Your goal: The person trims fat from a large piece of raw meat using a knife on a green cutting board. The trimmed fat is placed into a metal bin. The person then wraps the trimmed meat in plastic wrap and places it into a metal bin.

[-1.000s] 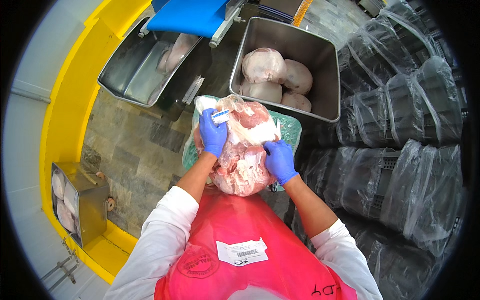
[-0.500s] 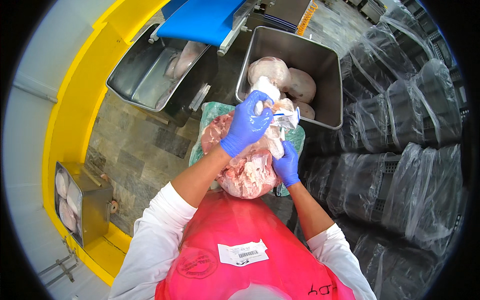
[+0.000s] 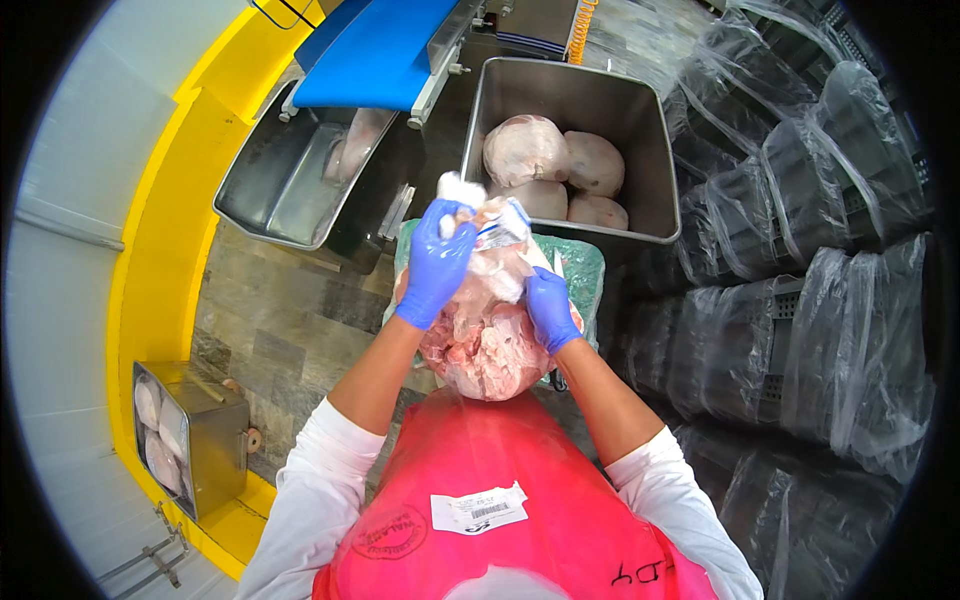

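Note:
Both my hands wear blue gloves. My left hand (image 3: 440, 262) is closed around the gathered top of a crumpled white and clear plastic bag (image 3: 500, 262) with a printed patch. The fingers of my right hand (image 3: 552, 308) close on the lower right part of that bag. Just below the hands, in front of my body, lies a large raw piece of meat (image 3: 490, 360), pink with pale fat. It rests on a stand covered in green plastic (image 3: 583, 262). The bag partly hides the meat's far side.
Ahead, a steel bin (image 3: 668, 170) holds several pale round meat pieces (image 3: 527, 150). Another steel bin (image 3: 232, 190) stands left of it, under a blue conveyor belt (image 3: 385, 50). A smaller bin (image 3: 215, 430) sits by the yellow barrier (image 3: 140, 250). Plastic-draped dark crates (image 3: 740, 330) line the right.
My left hand has moved left and slightly nearer, bringing the bag away from the far bin. My right hand has shifted left and a little farther from me.

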`<state>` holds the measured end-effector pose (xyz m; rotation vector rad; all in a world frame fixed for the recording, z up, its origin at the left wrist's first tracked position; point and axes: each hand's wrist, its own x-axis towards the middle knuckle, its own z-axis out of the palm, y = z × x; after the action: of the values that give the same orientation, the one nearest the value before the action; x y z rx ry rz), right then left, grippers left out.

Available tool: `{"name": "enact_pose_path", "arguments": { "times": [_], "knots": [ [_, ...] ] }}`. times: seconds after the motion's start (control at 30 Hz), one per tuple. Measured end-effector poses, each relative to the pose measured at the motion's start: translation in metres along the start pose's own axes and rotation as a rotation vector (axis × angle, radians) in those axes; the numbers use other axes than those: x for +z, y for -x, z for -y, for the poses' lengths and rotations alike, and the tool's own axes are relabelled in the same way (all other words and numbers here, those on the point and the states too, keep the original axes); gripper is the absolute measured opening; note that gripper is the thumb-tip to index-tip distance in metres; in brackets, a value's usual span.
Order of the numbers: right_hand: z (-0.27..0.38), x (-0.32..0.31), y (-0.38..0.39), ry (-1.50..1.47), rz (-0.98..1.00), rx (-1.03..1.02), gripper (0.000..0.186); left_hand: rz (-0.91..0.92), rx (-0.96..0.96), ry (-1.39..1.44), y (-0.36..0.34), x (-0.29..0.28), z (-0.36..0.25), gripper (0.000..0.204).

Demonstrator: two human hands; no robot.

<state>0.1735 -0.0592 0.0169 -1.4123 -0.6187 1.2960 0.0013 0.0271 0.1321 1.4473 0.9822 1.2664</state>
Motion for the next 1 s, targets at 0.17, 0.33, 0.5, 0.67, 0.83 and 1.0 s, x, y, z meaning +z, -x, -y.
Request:
{"name": "enact_pose_path", "arguments": {
  "times": [0.17, 0.33, 0.5, 0.67, 0.83, 1.0],
  "knots": [
    [0.012, 0.0, -0.002, 0.367, 0.127, -0.179, 0.018, -0.025, -0.116, -0.145, 0.04, -0.046, 0.028, 0.016],
    [0.062, 0.031, 0.014, -0.086, 0.002, 0.368, 0.017, 0.104, -0.18, -0.131, 0.099, -0.056, 0.083, 0.032],
    [0.143, 0.075, 0.033, -0.08, 0.217, 0.367, 0.015, 0.146, -0.272, -0.117, 0.108, -0.039, 0.099, 0.045],
    [0.164, 0.106, -0.021, 0.491, 0.525, -0.094, 0.014, 0.16, -0.106, -0.109, 0.096, -0.029, 0.094, 0.058],
    [0.189, 0.106, 0.001, 0.369, 0.449, 0.094, 0.013, 0.04, -0.204, 0.113, 0.085, -0.064, 0.079, 0.041],
    [0.136, 0.074, 0.004, 0.467, 0.351, 0.015, 0.011, 0.059, -0.359, 0.236, 0.084, -0.102, 0.094, 0.036]
  ]
}}
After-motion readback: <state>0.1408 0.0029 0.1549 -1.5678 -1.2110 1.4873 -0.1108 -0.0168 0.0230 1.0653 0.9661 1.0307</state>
